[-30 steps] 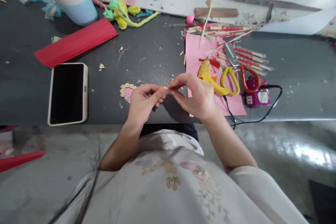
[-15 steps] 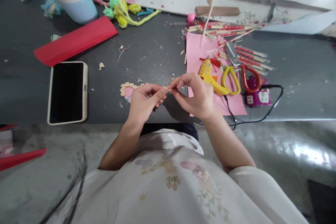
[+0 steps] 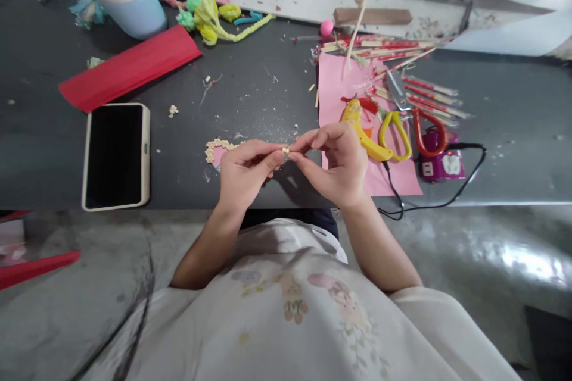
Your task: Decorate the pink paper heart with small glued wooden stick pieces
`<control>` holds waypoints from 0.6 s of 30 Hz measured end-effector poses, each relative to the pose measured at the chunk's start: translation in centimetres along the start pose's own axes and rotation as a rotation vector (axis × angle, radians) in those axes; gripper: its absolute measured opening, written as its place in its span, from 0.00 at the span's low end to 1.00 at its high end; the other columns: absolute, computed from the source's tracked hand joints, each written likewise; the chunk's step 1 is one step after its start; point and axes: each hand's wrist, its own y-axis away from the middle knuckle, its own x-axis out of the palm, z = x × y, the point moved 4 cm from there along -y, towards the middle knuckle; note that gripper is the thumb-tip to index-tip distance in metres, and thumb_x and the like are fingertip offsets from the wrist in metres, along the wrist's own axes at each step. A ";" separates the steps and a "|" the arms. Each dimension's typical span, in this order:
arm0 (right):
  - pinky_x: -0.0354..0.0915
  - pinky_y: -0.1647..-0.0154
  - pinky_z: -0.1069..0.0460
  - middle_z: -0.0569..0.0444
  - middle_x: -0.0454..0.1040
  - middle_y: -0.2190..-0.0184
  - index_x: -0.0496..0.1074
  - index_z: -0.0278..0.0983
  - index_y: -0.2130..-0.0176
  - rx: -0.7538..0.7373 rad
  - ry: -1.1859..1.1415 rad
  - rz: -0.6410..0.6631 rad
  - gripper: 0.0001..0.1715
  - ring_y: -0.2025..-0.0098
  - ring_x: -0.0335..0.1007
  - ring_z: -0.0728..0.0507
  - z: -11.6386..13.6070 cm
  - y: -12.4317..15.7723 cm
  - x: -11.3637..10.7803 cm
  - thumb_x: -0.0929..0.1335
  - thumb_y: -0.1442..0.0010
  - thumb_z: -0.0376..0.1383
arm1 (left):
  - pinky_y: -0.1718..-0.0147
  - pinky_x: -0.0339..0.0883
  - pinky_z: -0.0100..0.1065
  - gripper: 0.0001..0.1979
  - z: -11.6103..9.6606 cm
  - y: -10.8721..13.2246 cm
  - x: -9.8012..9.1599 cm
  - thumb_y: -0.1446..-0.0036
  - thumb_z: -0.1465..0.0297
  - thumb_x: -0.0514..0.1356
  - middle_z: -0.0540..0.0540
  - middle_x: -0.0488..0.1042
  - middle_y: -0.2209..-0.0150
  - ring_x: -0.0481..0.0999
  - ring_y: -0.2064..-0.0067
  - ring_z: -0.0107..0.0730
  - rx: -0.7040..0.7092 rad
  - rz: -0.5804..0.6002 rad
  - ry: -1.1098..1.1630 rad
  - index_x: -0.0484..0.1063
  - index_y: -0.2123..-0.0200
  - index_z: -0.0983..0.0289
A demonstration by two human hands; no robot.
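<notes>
Both hands meet at mid-table, with a small pale piece (image 3: 285, 150) pinched between their fingertips.
Clock centred on the pale piece: left hand (image 3: 245, 171) at 9, right hand (image 3: 340, 161) at 3, grip of each closed on it, thumb against fingers. At 9, a pink cutout edged with pale bits (image 3: 214, 147), part hidden behind the left hand; farther out, a phone (image 3: 117, 156) on the table (image 3: 250, 98). Red folded sheet (image 3: 131, 66) at 10; yellow braid (image 3: 208, 19) at 11. Right hand covers part of a pink sheet (image 3: 329, 86); on that sheet at 3 a yellow glue gun (image 3: 369, 141), just beyond the hand, then scissors (image 3: 397, 101), then a purple box (image 3: 440, 169). Wrapped sticks (image 3: 431, 94) between 2 and 3.
</notes>
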 end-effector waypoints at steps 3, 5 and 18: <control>0.76 0.62 0.48 0.59 0.76 0.66 0.59 0.43 0.60 0.010 -0.037 -0.026 0.15 0.66 0.76 0.49 0.0 0.1 0.2 0.70 0.41 0.32 | 0.80 0.63 0.25 0.05 -0.4 0.1 0.0 0.50 0.65 0.71 0.49 0.77 0.75 0.70 0.77 0.21 0.075 0.012 -0.030 0.83 0.67 0.55; 0.77 0.62 0.48 0.59 0.75 0.66 0.59 0.43 0.60 0.031 -0.033 -0.026 0.15 0.66 0.76 0.49 0.0 0.1 0.3 0.70 0.41 0.32 | 0.78 0.64 0.26 0.04 -0.8 0.2 0.0 0.49 0.66 0.70 0.50 0.77 0.75 0.71 0.76 0.22 0.114 0.005 -0.074 0.83 0.66 0.54; 0.76 0.62 0.48 0.59 0.74 0.66 0.56 0.43 0.61 0.053 -0.038 -0.019 0.16 0.65 0.75 0.49 -0.3 0.4 0.4 0.69 0.40 0.34 | 0.73 0.68 0.30 0.04 -1.4 0.3 0.1 0.48 0.64 0.70 0.50 0.78 0.76 0.74 0.74 0.25 0.203 0.001 -0.191 0.83 0.67 0.54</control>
